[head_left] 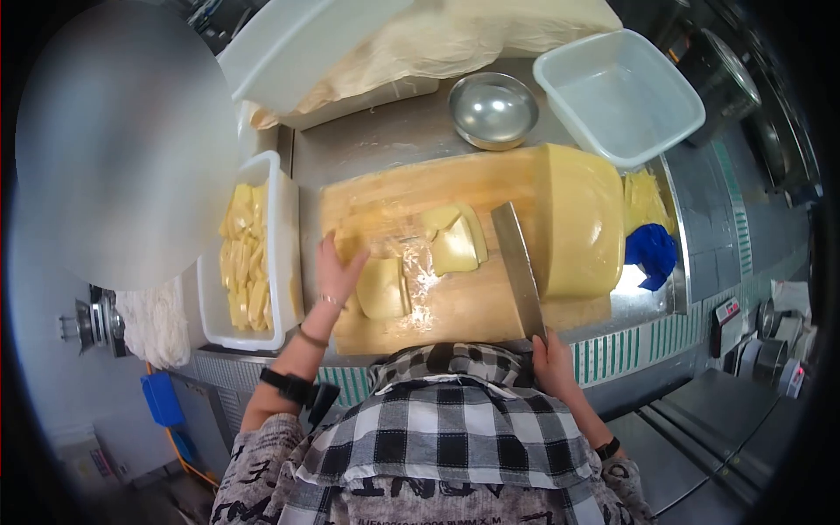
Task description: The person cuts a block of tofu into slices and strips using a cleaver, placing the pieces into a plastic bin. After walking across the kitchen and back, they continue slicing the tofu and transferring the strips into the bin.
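My right hand (555,360), closed round the handle, holds a large knife (519,273) near the front edge of the wooden cutting board (499,302). The long blade slants away from me, just left of a big pale-yellow block that looks like cheese (579,223). At the board's left side my left hand (339,271) is open, fingers spread, beside a small stack of yellow slices (381,288). More cut yellow pieces (455,243) lie mid-board, stacked and overlapping. Greasy smears and crumbs mark the wood between the two groups.
A white tub (282,262) with yellow strips stands left of the board. Behind it are a steel bowl (493,109), a clear plastic tub (619,98) and a pale cloth (455,35). A blue cloth or glove (652,255) lies at right. A blurred patch hides the upper left.
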A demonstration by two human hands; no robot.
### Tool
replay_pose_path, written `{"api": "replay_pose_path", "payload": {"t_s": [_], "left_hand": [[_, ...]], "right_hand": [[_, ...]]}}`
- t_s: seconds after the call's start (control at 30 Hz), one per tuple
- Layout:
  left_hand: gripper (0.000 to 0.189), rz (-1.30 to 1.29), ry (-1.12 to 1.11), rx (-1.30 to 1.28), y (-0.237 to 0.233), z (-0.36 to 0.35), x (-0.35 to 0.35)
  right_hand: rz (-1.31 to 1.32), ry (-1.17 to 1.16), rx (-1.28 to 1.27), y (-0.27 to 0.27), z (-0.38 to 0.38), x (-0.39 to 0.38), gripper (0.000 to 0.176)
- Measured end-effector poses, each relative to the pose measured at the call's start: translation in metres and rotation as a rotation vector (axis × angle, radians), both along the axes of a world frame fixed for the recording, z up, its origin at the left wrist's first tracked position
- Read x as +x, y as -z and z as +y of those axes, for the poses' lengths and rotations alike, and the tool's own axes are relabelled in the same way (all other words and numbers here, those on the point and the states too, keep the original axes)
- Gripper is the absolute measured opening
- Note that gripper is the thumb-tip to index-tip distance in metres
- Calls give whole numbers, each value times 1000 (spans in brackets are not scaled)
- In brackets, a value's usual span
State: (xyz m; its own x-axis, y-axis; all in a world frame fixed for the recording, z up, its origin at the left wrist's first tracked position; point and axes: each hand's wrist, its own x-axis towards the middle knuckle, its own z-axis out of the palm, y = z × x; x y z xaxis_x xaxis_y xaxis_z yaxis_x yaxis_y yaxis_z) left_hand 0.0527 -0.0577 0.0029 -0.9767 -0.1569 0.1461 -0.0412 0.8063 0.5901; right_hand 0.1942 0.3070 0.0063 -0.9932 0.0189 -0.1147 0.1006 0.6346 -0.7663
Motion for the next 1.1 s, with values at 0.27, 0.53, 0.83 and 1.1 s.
{"api": "replay_pose_path", "payload": {"t_s": [0.27,0.53,0.83,1.1], "left_hand": [[90,-93,-236,-304,8,82,51],[83,-236,-152,-311,7,76,45],[93,-147,-59,-340,11,59,82],[83,-22,-368,262,41,48,72]], "right_hand": [[169,-270,19,-44,-27,-41,27],[-12,-450,106,-37,-50,-63,23],[-157,-477,10,-37,-58,-76,20],[40,-644,97,-50,-78,-101,21]]}}
